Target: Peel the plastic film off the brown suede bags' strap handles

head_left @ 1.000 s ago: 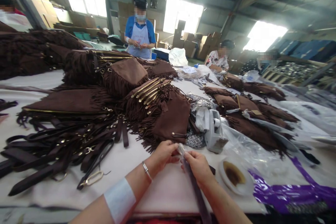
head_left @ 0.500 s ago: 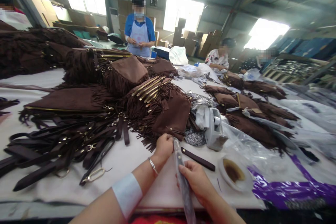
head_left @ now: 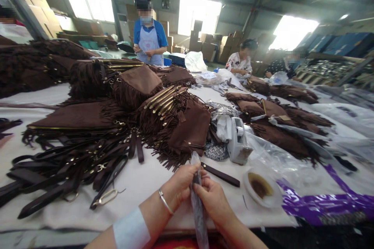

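A long dark strap in a clear plastic sleeve hangs between my hands, its lower end running out of view at the bottom. My left hand is closed on the sleeve near its upper end, with a bracelet at the wrist. Just right of it, my right hand pinches the same sleeve between thumb and fingers. Beyond my hands lies a brown fringed bag. A dark strap with a metal stud rests on the table to the right of my hands.
Dark straps with metal rings are heaped at left. Stacked fringed bags fill the middle. A tape dispenser, a round dish of brown stuff and purple plastic lie at right. A person in an apron stands opposite.
My left hand has come down from the sleeve's top end toward my right hand. Both hands now sit close together on the sleeved strap. The view has shifted slightly.
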A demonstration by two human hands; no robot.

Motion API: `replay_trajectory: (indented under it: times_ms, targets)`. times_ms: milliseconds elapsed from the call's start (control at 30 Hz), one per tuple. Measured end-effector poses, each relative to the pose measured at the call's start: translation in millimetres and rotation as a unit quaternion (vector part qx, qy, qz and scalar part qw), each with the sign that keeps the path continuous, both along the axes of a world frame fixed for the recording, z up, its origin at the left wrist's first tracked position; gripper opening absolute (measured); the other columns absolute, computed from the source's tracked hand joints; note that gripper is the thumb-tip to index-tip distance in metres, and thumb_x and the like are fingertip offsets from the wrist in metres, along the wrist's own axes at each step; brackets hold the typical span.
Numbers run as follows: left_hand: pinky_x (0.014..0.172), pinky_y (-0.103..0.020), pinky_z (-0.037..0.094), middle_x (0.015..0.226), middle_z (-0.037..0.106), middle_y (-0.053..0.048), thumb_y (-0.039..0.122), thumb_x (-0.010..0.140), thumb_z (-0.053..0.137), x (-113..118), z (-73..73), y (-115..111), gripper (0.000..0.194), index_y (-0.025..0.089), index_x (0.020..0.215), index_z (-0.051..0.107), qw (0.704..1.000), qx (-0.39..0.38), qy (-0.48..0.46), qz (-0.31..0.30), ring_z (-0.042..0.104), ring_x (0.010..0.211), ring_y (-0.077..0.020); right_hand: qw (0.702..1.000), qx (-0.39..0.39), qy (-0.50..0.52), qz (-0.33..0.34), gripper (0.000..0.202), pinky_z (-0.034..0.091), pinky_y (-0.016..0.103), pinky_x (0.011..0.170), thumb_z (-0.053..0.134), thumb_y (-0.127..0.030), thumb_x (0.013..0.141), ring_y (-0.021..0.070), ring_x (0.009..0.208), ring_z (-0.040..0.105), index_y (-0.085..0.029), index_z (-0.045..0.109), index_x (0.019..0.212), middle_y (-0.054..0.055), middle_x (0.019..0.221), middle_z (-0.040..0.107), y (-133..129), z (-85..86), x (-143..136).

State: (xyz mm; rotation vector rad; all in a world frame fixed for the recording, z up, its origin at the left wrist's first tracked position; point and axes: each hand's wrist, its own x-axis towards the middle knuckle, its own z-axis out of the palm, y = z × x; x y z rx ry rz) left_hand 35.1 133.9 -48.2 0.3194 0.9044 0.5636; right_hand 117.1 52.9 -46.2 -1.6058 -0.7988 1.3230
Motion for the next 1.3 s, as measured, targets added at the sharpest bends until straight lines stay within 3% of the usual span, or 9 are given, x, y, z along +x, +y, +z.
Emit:
replay_trajectory:
  times_ms: [133, 267, 467, 600, 800, 1000, 1100, 1200, 1300]
  targets:
    - [0.050, -0.018, 0.046, 0.052, 0.047, 0.005, 0.017, 0.094, 0.045, 15, 3.7, 26, 0.021, 0.015, 0.074, 0.050, 0.998, -0.036, -0.040, 0.020, 0.051, 0.043, -0.0067, 0.999, -0.018, 0.046, -0.006, 0.038, 0.045, 0.027, 0.043, 0.068, -0.053, 0.069, 0.0160, 0.043, 0.057, -0.018, 0.056, 0.074, 0.000, 0.054, 0.063, -1, 0.2, -5]
    - [0.039, -0.012, 0.031, 0.053, 0.039, 0.008, 0.024, 0.098, 0.041, 21, 8.6, 43, 0.024, 0.016, 0.076, 0.047, 0.998, -0.041, -0.050, 0.000, 0.036, 0.036, -0.0027, 0.998, -0.023, 0.055, -0.019, 0.043, 0.043, 0.025, 0.040, 0.068, -0.058, 0.068, 0.0156, 0.042, 0.058, -0.019, 0.052, 0.074, 0.000, 0.055, 0.064, -5, 0.3, -5]
    - [0.035, -0.015, 0.014, 0.051, 0.028, 0.011, 0.045, 0.097, 0.040, 24, 6.1, 45, 0.036, 0.018, 0.074, 0.043, 0.999, -0.030, -0.017, -0.032, 0.020, 0.034, -0.0031, 0.994, -0.047, 0.099, -0.018, 0.044, 0.042, 0.022, 0.041, 0.069, -0.058, 0.071, 0.0154, 0.045, 0.061, -0.018, 0.050, 0.079, 0.001, 0.060, 0.065, -15, -3.7, -2]
    - [0.036, -0.016, 0.012, 0.051, 0.028, 0.011, 0.051, 0.095, 0.041, 24, 3.0, 51, 0.039, 0.019, 0.072, 0.041, 0.999, -0.008, 0.014, -0.038, 0.019, 0.035, -0.0033, 0.980, -0.073, 0.184, 0.023, 0.048, 0.043, 0.022, 0.041, 0.066, -0.061, 0.074, 0.0147, 0.049, 0.063, -0.017, 0.050, 0.087, 0.003, 0.069, 0.068, -27, -2.1, -6]
    - [0.037, -0.017, 0.015, 0.052, 0.028, 0.010, 0.052, 0.095, 0.041, 23, 2.4, 58, 0.041, 0.019, 0.070, 0.041, 0.999, -0.002, 0.029, -0.039, 0.020, 0.037, -0.0033, 0.957, -0.108, 0.265, 0.043, 0.052, 0.034, 0.019, 0.031, 0.071, -0.062, 0.067, 0.0092, 0.032, 0.047, -0.019, 0.048, 0.084, -0.006, 0.051, 0.056, -39, 0.3, -13]
    - [0.037, -0.015, 0.014, 0.054, 0.028, 0.010, 0.051, 0.095, 0.045, 21, 1.9, 60, 0.040, 0.019, 0.072, 0.041, 0.999, 0.000, 0.030, -0.038, 0.020, 0.038, -0.0024, 0.959, -0.088, 0.259, 0.078, 0.041, 0.026, 0.017, 0.030, 0.066, -0.055, 0.077, 0.0043, 0.030, 0.033, -0.023, 0.041, 0.077, -0.012, 0.049, 0.045, -51, 7.4, -8]
    - [0.037, -0.015, 0.015, 0.055, 0.028, 0.010, 0.051, 0.095, 0.043, 14, 4.7, 63, 0.041, 0.018, 0.071, 0.041, 0.999, 0.001, 0.022, -0.045, 0.021, 0.038, -0.0023, 0.955, -0.100, 0.233, 0.154, 0.035, 0.027, 0.017, 0.034, 0.064, -0.052, 0.080, 0.0049, 0.035, 0.038, -0.022, 0.047, 0.086, -0.010, 0.054, 0.048, -60, 22.0, 3]
    - [0.037, -0.015, 0.015, 0.054, 0.028, 0.009, 0.049, 0.096, 0.042, 8, 8.2, 68, 0.040, 0.018, 0.070, 0.041, 0.998, 0.002, 0.012, -0.056, 0.021, 0.037, -0.0023, 0.949, -0.100, 0.136, 0.264, 0.038, 0.033, 0.018, 0.041, 0.063, -0.055, 0.081, 0.0074, 0.047, 0.049, -0.018, 0.055, 0.089, -0.003, 0.064, 0.058, -58, 38.1, 19]
    - [0.036, -0.014, 0.015, 0.053, 0.029, 0.009, 0.048, 0.097, 0.041, 7, 9.6, 69, 0.040, 0.017, 0.071, 0.043, 0.998, 0.000, 0.009, -0.067, 0.021, 0.037, -0.0026, 0.966, -0.044, 0.048, 0.249, 0.047, 0.041, 0.020, 0.050, 0.058, -0.063, 0.080, 0.0120, 0.062, 0.057, -0.017, 0.059, 0.086, 0.002, 0.076, 0.064, -41, 41.8, 23]
